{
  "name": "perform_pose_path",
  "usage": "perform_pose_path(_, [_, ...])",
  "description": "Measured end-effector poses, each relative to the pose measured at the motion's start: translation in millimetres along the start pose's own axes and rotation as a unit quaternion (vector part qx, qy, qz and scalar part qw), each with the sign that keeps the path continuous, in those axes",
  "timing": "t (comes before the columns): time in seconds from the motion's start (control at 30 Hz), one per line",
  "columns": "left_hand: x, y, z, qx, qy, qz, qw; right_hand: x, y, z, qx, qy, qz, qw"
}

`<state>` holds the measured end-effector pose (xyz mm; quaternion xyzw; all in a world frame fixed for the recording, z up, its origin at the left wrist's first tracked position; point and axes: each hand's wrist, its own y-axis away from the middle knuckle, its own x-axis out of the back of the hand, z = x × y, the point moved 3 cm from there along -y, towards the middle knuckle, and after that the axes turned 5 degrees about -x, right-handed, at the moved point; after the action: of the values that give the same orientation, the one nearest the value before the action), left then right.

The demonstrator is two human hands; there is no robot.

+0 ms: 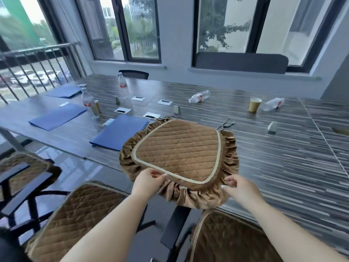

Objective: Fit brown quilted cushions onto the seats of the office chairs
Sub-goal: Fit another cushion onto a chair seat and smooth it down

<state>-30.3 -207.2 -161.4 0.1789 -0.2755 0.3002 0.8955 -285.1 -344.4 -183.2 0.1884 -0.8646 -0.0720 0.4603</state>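
A brown quilted cushion (179, 150) with a pale trim and a ruffled skirt lies flat on the near edge of the long table (273, 157), its front hanging over the edge. My left hand (149, 181) pinches the ruffle at the front left. My right hand (239, 188) holds the ruffle at the front right. Below, an office chair (75, 218) at lower left wears a brown quilted cushion, and so does another chair (232, 241) at lower right. A third covered seat (24, 165) shows at the far left.
On the table lie blue folders (120, 131), water bottles (200, 96), a paper cup (255, 104) and cable ports (122, 110). A black armrest (175, 225) stands between the two near chairs. A dark chair back (134, 73) rises beyond the table, under the windows.
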Motion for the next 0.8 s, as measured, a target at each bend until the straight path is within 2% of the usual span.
perform_pose_path(0.23, [15.5, -165.5, -54.1, 0.014, -0.007, -0.043, 0.999, -60.4, -96.1, -39.5, -0.104, 0.043, 0.020, 0.993])
perform_pose_path(0.47, [19.9, -294.6, -92.5, 0.024, -0.050, -0.028, 0.998, -90.0, -174.8, -51.0, -0.195, 0.027, 0.055, 0.979])
perform_pose_path(0.6, [13.6, -342.7, -106.5, 0.001, -0.099, -0.047, 0.994, -94.1, -203.7, -49.1, -0.237, 0.035, 0.057, 0.969])
perform_pose_path(0.73, [-0.4, -368.7, -114.4, 0.023, -0.076, -0.060, 0.995, -98.7, -221.6, -44.2, -0.275, 0.016, 0.070, 0.959])
perform_pose_path(0.8, [-7.0, -376.4, -119.1, 0.019, -0.126, -0.064, 0.990, -104.5, -230.8, -36.9, -0.297, -0.007, 0.084, 0.951])
